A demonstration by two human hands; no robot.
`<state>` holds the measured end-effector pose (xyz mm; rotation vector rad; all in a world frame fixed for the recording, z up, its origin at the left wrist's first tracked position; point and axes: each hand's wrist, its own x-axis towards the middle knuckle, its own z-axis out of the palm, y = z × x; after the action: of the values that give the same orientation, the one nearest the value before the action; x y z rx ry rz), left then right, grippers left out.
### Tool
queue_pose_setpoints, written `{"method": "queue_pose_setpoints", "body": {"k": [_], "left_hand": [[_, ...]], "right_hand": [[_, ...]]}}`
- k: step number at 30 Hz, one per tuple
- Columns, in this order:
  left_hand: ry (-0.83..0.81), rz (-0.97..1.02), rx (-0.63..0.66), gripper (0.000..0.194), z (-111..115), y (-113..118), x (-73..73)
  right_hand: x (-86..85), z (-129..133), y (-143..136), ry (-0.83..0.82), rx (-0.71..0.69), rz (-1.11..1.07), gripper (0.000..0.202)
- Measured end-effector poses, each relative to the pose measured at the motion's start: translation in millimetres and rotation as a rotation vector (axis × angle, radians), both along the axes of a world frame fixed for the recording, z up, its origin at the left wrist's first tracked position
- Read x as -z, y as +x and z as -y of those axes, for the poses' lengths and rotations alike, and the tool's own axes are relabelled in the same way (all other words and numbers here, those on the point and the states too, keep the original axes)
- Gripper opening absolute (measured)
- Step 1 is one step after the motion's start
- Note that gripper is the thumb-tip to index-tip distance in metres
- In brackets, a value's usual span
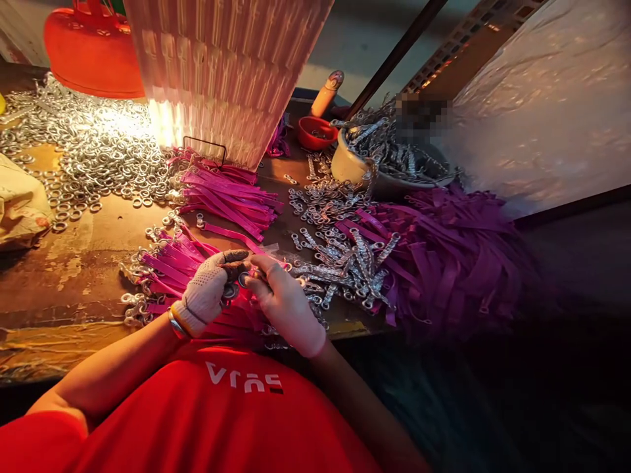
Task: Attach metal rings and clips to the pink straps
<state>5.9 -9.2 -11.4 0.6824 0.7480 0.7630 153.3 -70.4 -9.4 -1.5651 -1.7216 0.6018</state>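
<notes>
My left hand [210, 289], in a white glove with bare fingertips, is closed around metal rings [230, 290] near the table's front edge. Facing it, my right hand [283, 299], also gloved, has its thumb and forefinger pressed together at a small metal piece, partly hidden by the fingers. The fingertips of both hands nearly meet. Beneath and left of them lie magenta straps [172, 263] with metal ends. One strap [231, 234] runs toward my fingers from behind. Silver metal links [357, 266] are heaped just right of my right hand.
Loose silver rings [113, 154] cover the back left beside a translucent ribbed panel [221, 72]. A red bowl [316, 133] and a tub of metal links [348, 161] stand behind. Purple straps [444, 256] are piled at right. A red bag [91, 52] hangs at upper left.
</notes>
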Motion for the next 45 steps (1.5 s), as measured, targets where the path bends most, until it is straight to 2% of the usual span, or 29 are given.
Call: {"method": "queue_pose_setpoints", "body": {"k": [2,5,9,13,16,18,21,25,27,30,32,34,37,39,40,43,44,45], "left_hand": [[0.064,-0.023,-0.026,0.034,3.1,-0.1,-0.1],[0.161,-0.116,0.003,0.037,3.5,-1.7,1.6],[0.222,-0.226,0.161,0.035,-0.7,-7.5,2.5],[0.076,-0.197,0.351,0.036,-6.2,-13.0,-4.1],[-0.101,-0.145,0.486,0.032,-9.3,-14.2,-12.5],[-0.128,-0.178,0.545,0.032,-9.3,-13.0,-16.5],[-0.021,-0.289,0.566,0.034,-6.7,-10.2,-17.0],[0.157,-0.373,0.51,0.039,-4.2,-11.7,-14.3],[0.28,-0.383,0.469,0.043,-4.9,-14.6,-14.9],[0.42,-0.416,0.476,0.037,-6.4,-17.5,-16.7],[0.38,-0.39,0.471,0.034,-6.6,-16.5,-16.1],[0.275,-0.285,0.421,0.034,-7.5,-13.0,-13.8],[0.179,-0.193,0.407,0.034,-18.3,-2.3,-9.4],[0.305,-0.314,0.452,0.033,-36.8,9.7,-6.3],[0.453,-0.44,0.461,0.032,-49.4,17.4,-4.3],[1.082,-0.947,0.472,0.024,-92.8,45.4,5.7],[1.225,-1.092,0.546,0.024,-105.9,54.9,10.5],[1.302,-1.172,0.608,0.025,-117.0,63.6,15.7]], "right_hand": [[2.7,-2.4,-4.6,-0.029,0.042,-0.062,0.035],[4.2,-4.0,-7.9,-0.015,0.124,-0.13,0.032],[2.9,-2.8,-4.9,0.002,0.226,-0.167,0.031],[1.3,1.9,5.7,0.061,0.117,-0.071,0.037],[0.3,2.8,16.3,0.13,-0.018,0.045,0.046],[-0.5,1.0,21.1,0.16,-0.137,0.121,0.047],[-1.5,-2.5,23.0,0.19,-0.259,0.256,0.036],[-3.2,-4.8,23.5,0.184,-0.165,0.516,0.023],[-5.2,-5.2,24.3,0.131,-0.136,0.596,0.027],[-6.9,-4.9,21.9,0.065,-0.165,0.614,0.033],[-4.3,-3.2,15.9,0.093,-0.118,0.586,0.035],[1.5,-0.6,8.1,0.133,0.018,0.511,0.034],[10.4,2.6,1.5,0.07,0.166,0.234,0.03],[12.6,3.1,3.5,-0.003,0.209,0.006,0.027],[12.3,3.0,6.0,-0.023,0.237,-0.1,0.027],[8.4,1.5,16.8,-0.036,0.329,-0.395,0.033],[6.9,0.5,21.6,-0.037,0.344,-0.484,0.033],[5.5,-0.9,27.3,-0.036,0.358,-0.553,0.032]]}}
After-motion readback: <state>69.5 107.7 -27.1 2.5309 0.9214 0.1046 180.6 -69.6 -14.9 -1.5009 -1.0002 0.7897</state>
